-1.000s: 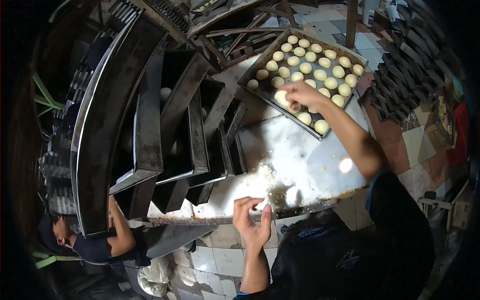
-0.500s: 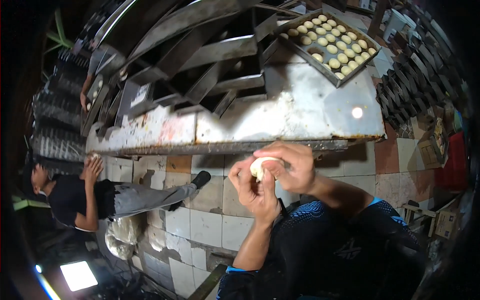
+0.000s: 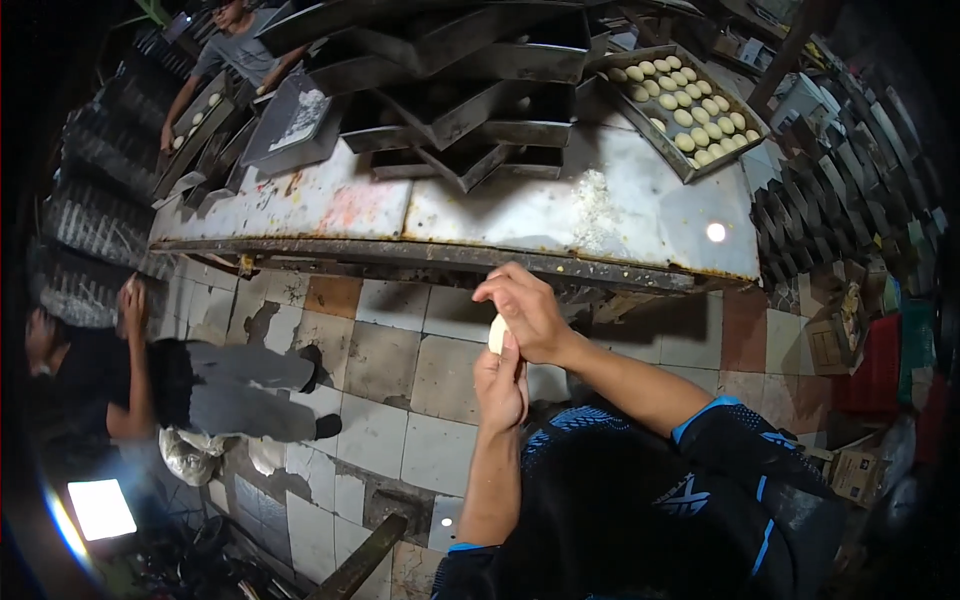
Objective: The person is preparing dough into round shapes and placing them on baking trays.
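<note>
A pale ball of dough (image 3: 497, 335) sits upright in the fingers of my left hand (image 3: 500, 385), with the thumb pressed along its side. Just above and to the right is my right hand (image 3: 532, 318), its fingers stretched leftward over the dough and slightly bent. Whether the right palm touches the dough I cannot make out. Both hands are in front of the table's near edge, over the tiled floor. On the far right of the white table (image 3: 500, 215), a dark metal tray (image 3: 690, 172) holds rows of similar dough balls.
Crisscrossed metal trays (image 3: 465, 130) are stacked at the table's middle. To their left stands a grey tub (image 3: 290, 140) with white powder. One person (image 3: 235, 55) stands at the far left beside a tray; another (image 3: 150, 380) is to my left. More trays (image 3: 850, 190) are piled at right.
My right hand has lifted off the dough and its fingers have straightened, while my left keeps hold. My view has shifted, showing more of the far-left person. The person at left has lowered the arm.
</note>
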Demonstrator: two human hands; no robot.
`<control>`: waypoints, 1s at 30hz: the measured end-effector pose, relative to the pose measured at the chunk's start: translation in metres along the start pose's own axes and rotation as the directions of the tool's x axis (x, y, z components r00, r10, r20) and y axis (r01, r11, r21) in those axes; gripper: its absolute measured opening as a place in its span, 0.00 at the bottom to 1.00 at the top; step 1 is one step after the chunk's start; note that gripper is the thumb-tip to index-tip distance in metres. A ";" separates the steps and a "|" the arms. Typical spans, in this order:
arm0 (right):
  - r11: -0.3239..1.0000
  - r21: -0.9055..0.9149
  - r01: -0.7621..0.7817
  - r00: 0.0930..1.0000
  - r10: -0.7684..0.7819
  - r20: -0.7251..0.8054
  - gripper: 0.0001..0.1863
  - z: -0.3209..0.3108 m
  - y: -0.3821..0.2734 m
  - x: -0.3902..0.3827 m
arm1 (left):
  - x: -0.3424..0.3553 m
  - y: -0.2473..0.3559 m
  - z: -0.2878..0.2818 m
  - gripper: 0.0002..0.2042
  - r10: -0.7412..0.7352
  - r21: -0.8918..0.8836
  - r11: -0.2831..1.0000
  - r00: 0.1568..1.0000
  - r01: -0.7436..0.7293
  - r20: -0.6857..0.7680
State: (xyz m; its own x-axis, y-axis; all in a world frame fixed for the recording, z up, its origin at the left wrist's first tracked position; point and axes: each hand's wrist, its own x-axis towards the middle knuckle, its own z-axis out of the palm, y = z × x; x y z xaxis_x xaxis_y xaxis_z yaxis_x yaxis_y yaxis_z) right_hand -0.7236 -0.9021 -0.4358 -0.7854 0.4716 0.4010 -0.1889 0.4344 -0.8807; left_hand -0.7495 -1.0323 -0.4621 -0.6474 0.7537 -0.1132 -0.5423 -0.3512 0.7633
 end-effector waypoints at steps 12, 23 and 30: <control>0.707 -0.703 -0.078 0.990 0.135 0.026 0.11 -0.227 0.164 0.022 | 0.127 -0.006 0.085 0.28 -0.133 -0.073 0.987 0.982 0.144 0.135; 0.572 -0.793 0.212 0.885 0.232 0.404 0.06 -0.251 0.182 0.026 | 0.181 -0.053 0.108 0.23 -0.284 -0.043 0.959 0.956 0.281 -0.070; 0.834 0.200 -0.514 0.857 0.494 0.145 0.11 -0.248 0.144 0.059 | 0.198 -0.080 0.120 0.17 -0.363 -0.074 0.931 0.901 0.356 -0.236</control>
State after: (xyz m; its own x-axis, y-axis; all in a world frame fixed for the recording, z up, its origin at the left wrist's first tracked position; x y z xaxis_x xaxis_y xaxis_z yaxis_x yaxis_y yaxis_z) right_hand -0.6511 -0.6210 -0.4762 -0.8519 0.5079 -0.1276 0.1284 -0.0337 -0.9911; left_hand -0.7702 -0.7880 -0.4692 -0.5128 0.6757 -0.5295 -0.7754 -0.1000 0.6234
